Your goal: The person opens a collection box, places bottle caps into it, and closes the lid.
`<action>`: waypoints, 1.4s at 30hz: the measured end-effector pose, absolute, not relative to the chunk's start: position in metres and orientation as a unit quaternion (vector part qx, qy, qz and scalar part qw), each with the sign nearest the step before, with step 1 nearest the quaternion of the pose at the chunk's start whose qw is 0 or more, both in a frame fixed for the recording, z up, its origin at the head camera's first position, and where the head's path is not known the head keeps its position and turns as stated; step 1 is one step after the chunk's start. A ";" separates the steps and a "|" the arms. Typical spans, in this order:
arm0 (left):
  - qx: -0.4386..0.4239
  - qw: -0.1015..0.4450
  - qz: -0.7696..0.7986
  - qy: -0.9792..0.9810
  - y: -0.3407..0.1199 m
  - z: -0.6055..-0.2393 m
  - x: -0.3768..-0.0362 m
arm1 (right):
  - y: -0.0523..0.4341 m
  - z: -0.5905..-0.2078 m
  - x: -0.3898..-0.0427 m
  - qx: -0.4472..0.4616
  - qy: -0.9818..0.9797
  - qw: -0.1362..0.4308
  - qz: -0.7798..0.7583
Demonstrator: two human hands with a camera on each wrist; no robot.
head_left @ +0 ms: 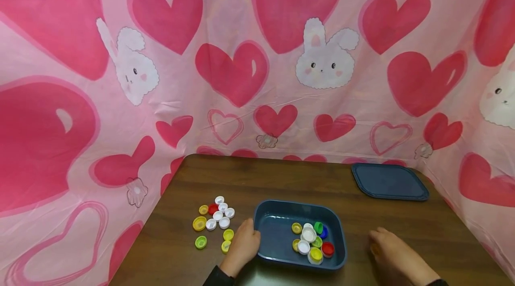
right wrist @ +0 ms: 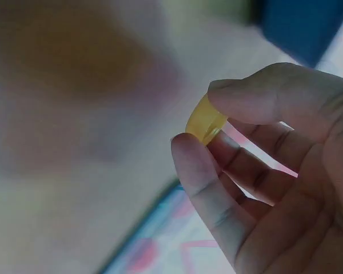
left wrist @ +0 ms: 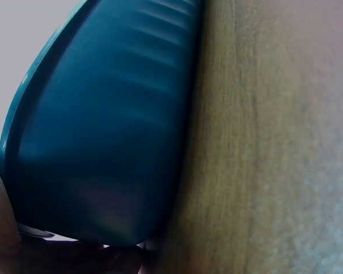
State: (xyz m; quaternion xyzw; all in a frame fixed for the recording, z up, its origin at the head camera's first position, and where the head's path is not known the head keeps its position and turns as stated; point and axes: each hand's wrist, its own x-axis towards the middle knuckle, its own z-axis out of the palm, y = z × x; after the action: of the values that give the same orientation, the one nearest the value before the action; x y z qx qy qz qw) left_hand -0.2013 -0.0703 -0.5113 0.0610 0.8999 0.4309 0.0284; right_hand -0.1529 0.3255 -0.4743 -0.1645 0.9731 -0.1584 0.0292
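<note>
A dark blue rectangular basin stands on the table with several plastic bottle caps heaped in its right half. At the basin's left end my left hand grips the rim; the left wrist view shows the basin's outer wall close up, the thumb at its edge. Off to the right of the basin, my right hand pinches a yellow bottle cap between thumb and index finger. The other fingers are bent behind it and touch nothing else that I can see.
Left of the basin, several loose caps lie on the wooden table: white caps, a red cap, yellow and green ones. A flat dark blue tray lies at the back right. Pink heart-patterned cloth surrounds the table.
</note>
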 end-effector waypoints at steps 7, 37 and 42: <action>0.066 0.020 0.428 0.901 -0.070 -0.511 -0.200 | 0.289 -0.435 -0.179 -0.284 0.945 -0.094 -0.134; 0.064 0.009 0.418 0.906 -0.069 -0.511 -0.202 | 0.122 -0.433 -0.229 -0.315 0.937 0.132 -0.075; 0.068 0.001 0.417 0.906 -0.069 -0.512 -0.201 | 0.115 -0.440 -0.229 -0.321 0.936 0.129 -0.071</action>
State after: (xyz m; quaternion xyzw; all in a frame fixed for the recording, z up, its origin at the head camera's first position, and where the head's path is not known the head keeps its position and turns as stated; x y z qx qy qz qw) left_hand -0.2013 -0.0690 -0.5122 0.0675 0.9063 0.4172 0.0007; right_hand -0.2290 0.1153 -0.4395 -0.3209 0.9356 -0.0714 0.1288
